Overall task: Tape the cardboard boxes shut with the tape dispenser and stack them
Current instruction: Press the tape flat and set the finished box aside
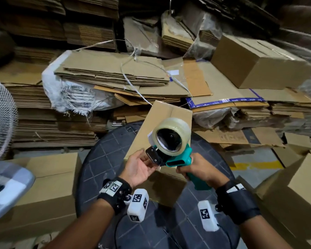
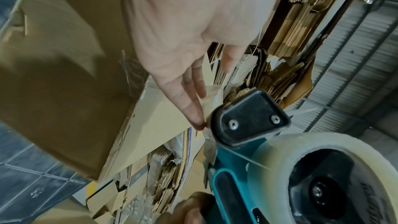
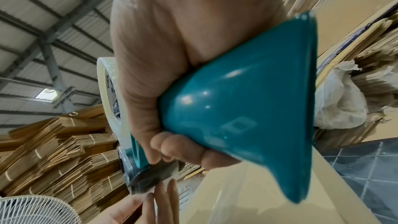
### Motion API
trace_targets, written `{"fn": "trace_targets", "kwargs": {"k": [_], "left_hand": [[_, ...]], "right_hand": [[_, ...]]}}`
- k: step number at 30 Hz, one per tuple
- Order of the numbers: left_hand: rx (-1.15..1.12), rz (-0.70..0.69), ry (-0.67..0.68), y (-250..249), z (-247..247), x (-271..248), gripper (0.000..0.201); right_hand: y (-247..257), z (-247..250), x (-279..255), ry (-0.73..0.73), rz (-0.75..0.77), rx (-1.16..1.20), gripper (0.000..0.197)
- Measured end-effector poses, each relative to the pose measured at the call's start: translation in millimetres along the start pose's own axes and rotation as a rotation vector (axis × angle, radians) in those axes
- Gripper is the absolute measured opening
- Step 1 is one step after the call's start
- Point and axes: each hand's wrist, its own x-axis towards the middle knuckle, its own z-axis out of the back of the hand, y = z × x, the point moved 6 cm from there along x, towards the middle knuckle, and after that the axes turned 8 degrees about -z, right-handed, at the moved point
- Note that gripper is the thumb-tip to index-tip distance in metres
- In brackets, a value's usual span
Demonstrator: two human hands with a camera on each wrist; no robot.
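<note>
Both hands on tape dispenser (image 1: 171,150): right hand (image 1: 196,169) grips handle, left hand (image 1: 140,168) fingers straight, likely freeing tape end over cardboard box (image 1: 162,126).

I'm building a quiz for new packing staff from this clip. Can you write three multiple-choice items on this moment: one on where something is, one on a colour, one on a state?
1. Where is the box being worked on?
A. On the dark round table
B. On top of the fan
C. On the person's lap

2. What colour is the tape dispenser's handle?
A. Red
B. Teal
C. Yellow

3. How is the left hand?
A. Clenched in an empty fist
B. Wrapped round the handle
C. Open, fingertips at the dispenser's black front end

Answers:
1 A: the cardboard box rests on the table.
2 B: the tape dispenser is teal in the right hand.
3 C: the left hand has straight fingers.
</note>
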Motion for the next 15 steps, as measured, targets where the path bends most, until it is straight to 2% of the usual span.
{"fn": "trace_targets", "kwargs": {"k": [4,11,15], "left_hand": [[0.014,-0.01,0.011,-5,7,-8,0.015],[0.213,-0.099,-0.057,-19,36,-3,0.03],[0.488,-0.25,-0.052,-41,37,-5,0.028]], "right_hand": [[11,-11,2,0.015,0.002,-0.051,0.016],[24,-19,0,0.048,0.001,-0.083,0.017],[24,-24,0,0.058,-0.007,-0.11,0.014]]}}
